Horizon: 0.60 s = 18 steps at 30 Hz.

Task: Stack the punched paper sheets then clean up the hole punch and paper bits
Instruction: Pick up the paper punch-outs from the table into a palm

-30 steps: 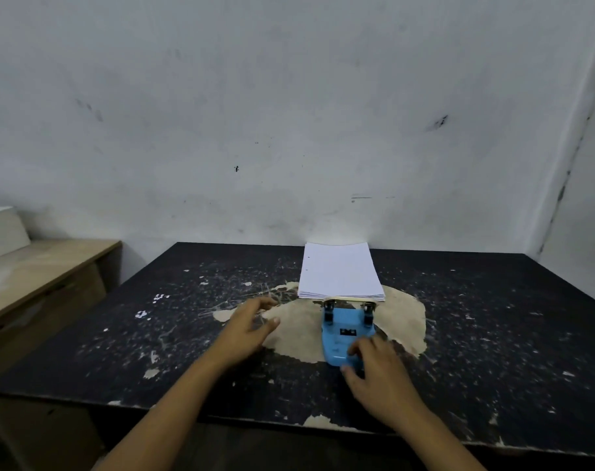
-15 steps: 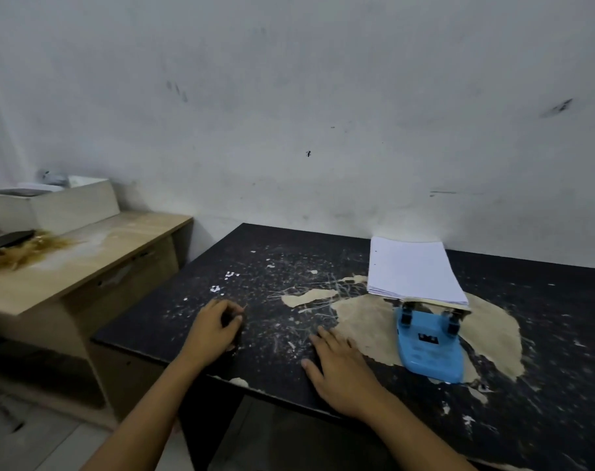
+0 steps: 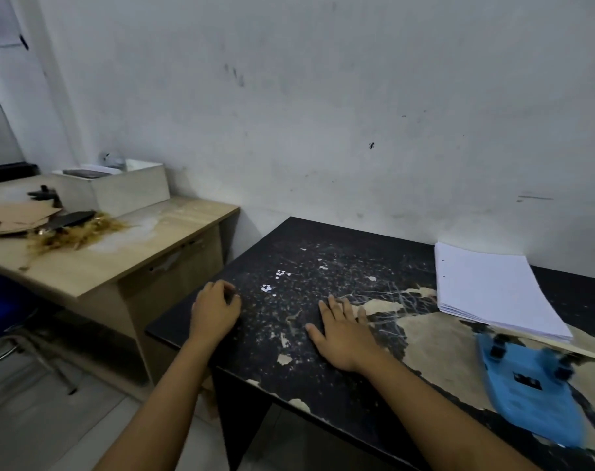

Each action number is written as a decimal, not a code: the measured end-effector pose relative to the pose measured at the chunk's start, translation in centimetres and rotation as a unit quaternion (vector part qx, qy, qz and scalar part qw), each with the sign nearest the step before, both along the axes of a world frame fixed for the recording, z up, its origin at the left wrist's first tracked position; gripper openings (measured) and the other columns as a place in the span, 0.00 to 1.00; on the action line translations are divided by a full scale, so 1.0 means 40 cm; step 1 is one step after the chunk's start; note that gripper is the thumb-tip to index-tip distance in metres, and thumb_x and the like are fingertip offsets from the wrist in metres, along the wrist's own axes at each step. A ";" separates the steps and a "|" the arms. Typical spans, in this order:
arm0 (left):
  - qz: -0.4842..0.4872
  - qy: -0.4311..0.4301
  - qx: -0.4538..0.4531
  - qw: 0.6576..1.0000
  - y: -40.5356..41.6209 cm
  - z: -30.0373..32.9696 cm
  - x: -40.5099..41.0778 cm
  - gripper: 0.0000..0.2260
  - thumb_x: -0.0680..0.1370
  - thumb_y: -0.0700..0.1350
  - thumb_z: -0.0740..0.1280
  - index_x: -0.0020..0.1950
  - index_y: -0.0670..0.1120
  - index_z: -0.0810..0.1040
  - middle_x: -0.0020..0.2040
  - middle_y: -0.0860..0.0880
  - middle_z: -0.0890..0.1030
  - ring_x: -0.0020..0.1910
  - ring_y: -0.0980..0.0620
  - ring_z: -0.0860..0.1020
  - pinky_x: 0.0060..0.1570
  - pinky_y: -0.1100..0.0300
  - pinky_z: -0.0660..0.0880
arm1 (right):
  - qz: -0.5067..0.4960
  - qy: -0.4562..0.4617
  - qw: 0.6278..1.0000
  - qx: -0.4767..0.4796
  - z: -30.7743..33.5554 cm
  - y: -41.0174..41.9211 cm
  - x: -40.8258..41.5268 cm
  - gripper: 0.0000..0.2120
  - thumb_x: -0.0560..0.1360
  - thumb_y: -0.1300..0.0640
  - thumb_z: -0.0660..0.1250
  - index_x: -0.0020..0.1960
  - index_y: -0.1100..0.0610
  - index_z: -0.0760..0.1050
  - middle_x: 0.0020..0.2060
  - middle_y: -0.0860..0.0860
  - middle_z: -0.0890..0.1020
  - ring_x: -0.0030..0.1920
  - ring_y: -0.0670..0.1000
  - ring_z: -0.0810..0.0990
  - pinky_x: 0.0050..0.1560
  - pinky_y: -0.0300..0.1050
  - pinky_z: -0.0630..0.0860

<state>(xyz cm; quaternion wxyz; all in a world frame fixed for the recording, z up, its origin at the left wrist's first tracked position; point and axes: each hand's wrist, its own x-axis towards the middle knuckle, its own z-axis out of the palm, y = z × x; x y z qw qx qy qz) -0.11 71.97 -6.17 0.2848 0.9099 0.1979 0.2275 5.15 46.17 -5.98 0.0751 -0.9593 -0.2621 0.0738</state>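
Observation:
A stack of white punched paper sheets [image 3: 490, 290] lies at the right of the black table [image 3: 323, 385], its near edge inside the blue hole punch [image 3: 534, 392]. Small white paper bits [image 3: 266, 287] lie in clusters on the table's left part, with more of them [image 3: 281, 273] just behind. My left hand [image 3: 214, 309] rests at the table's left edge with fingers curled, close to the bits; I cannot see anything in it. My right hand [image 3: 343, 331] lies flat on the table, fingers straight, to the right of the bits and well left of the punch.
A wooden desk [image 3: 126, 253] stands to the left, carrying a white box [image 3: 119, 185], cardboard pieces and a pile of yellowish shreds [image 3: 71, 232]. A blue chair [image 3: 3, 311] is at far left. The table's surface is chipped, with pale patches [image 3: 439, 348]. A wall runs behind.
My right hand has left the hole punch and moved left to lie flat on the table. My left hand has shifted left to the table's edge near the paper bits. The view has turned left.

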 end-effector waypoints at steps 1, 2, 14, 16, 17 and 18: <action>-0.003 -0.004 0.012 1.000 -0.010 -0.004 -0.001 0.06 0.78 0.49 0.66 0.53 0.51 0.75 0.51 0.53 0.72 0.55 0.50 0.74 0.56 0.49 0.74 | 0.002 -0.003 1.000 -0.003 0.002 0.024 0.021 0.37 0.80 0.33 0.41 0.81 0.54 0.42 0.80 0.52 0.42 0.79 0.58 0.39 0.77 0.63 0.37; -0.006 -0.006 0.023 1.000 -0.014 -0.009 -0.001 0.07 0.78 0.49 0.65 0.55 0.50 0.75 0.52 0.52 0.72 0.55 0.51 0.73 0.57 0.51 0.74 | 0.004 -0.003 1.000 -0.005 0.003 0.056 0.045 0.37 0.80 0.33 0.41 0.81 0.54 0.42 0.80 0.52 0.42 0.79 0.58 0.39 0.77 0.63 0.37; 0.038 -0.119 -0.229 0.965 0.001 0.013 -0.008 0.04 0.81 0.45 0.61 0.52 0.53 0.74 0.52 0.54 0.77 0.49 0.58 0.75 0.43 0.62 0.70 | 0.032 0.043 0.997 0.058 0.033 0.304 0.280 0.29 0.84 0.43 0.39 0.81 0.55 0.45 0.80 0.50 0.45 0.80 0.53 0.43 0.77 0.61 0.36; 0.044 -0.131 -0.255 0.957 0.001 0.020 -0.011 0.04 0.81 0.45 0.61 0.52 0.53 0.75 0.51 0.54 0.77 0.48 0.58 0.76 0.41 0.63 0.70 | 0.057 0.044 0.995 0.062 0.032 0.313 0.286 0.28 0.84 0.44 0.39 0.81 0.55 0.46 0.80 0.50 0.46 0.80 0.52 0.43 0.78 0.58 0.38; 0.046 -0.137 -0.267 0.953 0.002 0.023 -0.012 0.04 0.82 0.46 0.60 0.53 0.52 0.75 0.50 0.55 0.78 0.48 0.59 0.76 0.40 0.64 0.69 | 0.074 0.043 0.994 0.065 0.029 0.313 0.282 0.28 0.84 0.45 0.40 0.81 0.55 0.47 0.80 0.50 0.46 0.80 0.51 0.43 0.78 0.55 0.39; 0.047 -0.139 -0.281 0.948 0.002 0.028 -0.014 0.04 0.82 0.46 0.60 0.53 0.52 0.75 0.50 0.55 0.78 0.47 0.59 0.76 0.40 0.64 0.69 | 0.092 0.042 0.992 0.069 0.026 0.308 0.275 0.27 0.84 0.46 0.40 0.81 0.55 0.47 0.80 0.50 0.47 0.80 0.49 0.44 0.79 0.51 0.40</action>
